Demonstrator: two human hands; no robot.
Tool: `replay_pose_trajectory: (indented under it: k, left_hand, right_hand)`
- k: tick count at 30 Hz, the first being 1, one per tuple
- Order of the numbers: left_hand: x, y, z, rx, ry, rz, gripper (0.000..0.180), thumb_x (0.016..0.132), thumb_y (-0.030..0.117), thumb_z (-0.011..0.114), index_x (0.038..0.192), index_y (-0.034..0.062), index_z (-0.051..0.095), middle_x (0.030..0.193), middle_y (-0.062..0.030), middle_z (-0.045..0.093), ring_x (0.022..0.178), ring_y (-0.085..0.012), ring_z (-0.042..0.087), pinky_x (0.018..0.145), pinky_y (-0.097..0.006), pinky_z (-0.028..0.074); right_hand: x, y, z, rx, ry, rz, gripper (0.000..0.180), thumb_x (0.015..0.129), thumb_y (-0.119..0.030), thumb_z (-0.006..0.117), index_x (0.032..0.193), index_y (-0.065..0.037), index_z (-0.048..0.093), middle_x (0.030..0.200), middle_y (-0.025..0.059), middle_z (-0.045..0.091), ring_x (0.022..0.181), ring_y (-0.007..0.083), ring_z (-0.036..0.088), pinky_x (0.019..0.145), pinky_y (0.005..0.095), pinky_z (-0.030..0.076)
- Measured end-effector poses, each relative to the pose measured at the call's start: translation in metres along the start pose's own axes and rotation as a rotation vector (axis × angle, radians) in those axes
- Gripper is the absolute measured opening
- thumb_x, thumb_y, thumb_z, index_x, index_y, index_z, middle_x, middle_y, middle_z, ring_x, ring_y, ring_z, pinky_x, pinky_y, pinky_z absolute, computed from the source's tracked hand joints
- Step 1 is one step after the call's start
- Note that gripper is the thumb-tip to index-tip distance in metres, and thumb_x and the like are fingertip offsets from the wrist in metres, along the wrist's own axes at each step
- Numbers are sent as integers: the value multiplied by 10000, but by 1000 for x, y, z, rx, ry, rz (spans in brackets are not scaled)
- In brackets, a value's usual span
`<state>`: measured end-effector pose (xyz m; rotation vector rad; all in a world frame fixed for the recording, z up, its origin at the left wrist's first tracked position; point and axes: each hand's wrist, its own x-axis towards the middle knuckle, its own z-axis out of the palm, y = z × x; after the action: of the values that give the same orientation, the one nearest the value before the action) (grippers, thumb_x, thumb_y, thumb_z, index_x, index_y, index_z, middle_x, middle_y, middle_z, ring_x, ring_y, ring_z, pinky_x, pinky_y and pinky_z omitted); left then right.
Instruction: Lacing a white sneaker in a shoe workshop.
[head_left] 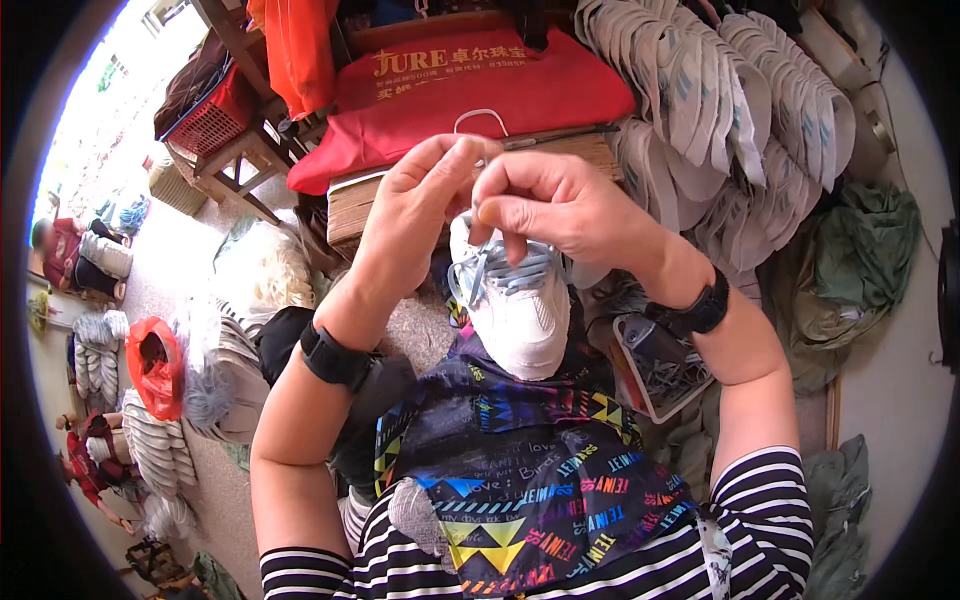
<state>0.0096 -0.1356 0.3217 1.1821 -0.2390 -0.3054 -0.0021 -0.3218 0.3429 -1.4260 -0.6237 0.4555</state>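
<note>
A white sneaker (515, 325) with light blue laces (510, 270) rests at my lap, toe pointing toward me. Over its ankle end, my left hand (430, 185) is raised with thumb and forefinger pinched together. Close beside it, my right hand (550, 205) has its fingers curled in a pinch. Whatever thin thing may be between the fingertips is too small to make out. A white curved cord or wire (482, 114) arches just beyond the fingertips. My hands cover part of the shoe's opening.
A wooden stand (355, 205) draped with red cloth (460, 85) is just ahead. Stacked white shoe parts (690, 90) crowd the right, above a white tray (660, 405) of loose pieces. A patterned apron (540, 480) covers my lap. At far left, other people sit among bundles.
</note>
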Motion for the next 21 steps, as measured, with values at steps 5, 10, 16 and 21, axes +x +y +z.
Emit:
replay_pose_trajectory:
  k: [5, 10, 16, 21]
  left_hand:
    - [3, -3, -1, 144, -456, -136, 372, 985, 325, 572, 1219, 44, 638, 890, 49, 632, 666, -16, 434, 606, -168, 364]
    - [11, -4, -9, 155, -298, -65, 245, 1003, 215, 548, 1112, 14, 636, 916, 5, 631, 686, -29, 489, 613, -179, 436]
    - [18, -20, -58, -367, 44, 36, 167, 993, 187, 549, 1033, 46, 629, 858, 8, 608, 722, -63, 528, 652, -203, 439]
    - [5, 4, -91, -629, 393, 16, 147, 986, 158, 549, 1071, 46, 589, 829, 0, 576, 780, -149, 550, 848, -296, 483]
  right_hand:
    - [7, -74, 4, -74, 105, -380, 185, 1011, -156, 505, 1060, -7, 604, 952, 104, 675, 756, 123, 645, 704, 261, 550]
    - [27, -87, -16, 157, 148, -512, 184, 1016, -78, 447, 1074, 0, 604, 960, 118, 676, 678, 70, 620, 599, 192, 539]
    - [-7, -48, -74, -408, 644, -559, 155, 996, -103, 491, 1048, -13, 606, 974, 117, 682, 760, 138, 658, 676, 253, 556]
    - [-55, -33, -111, 137, 854, -293, 229, 985, -59, 464, 1189, 7, 546, 1055, 207, 666, 823, 150, 656, 685, 256, 539]
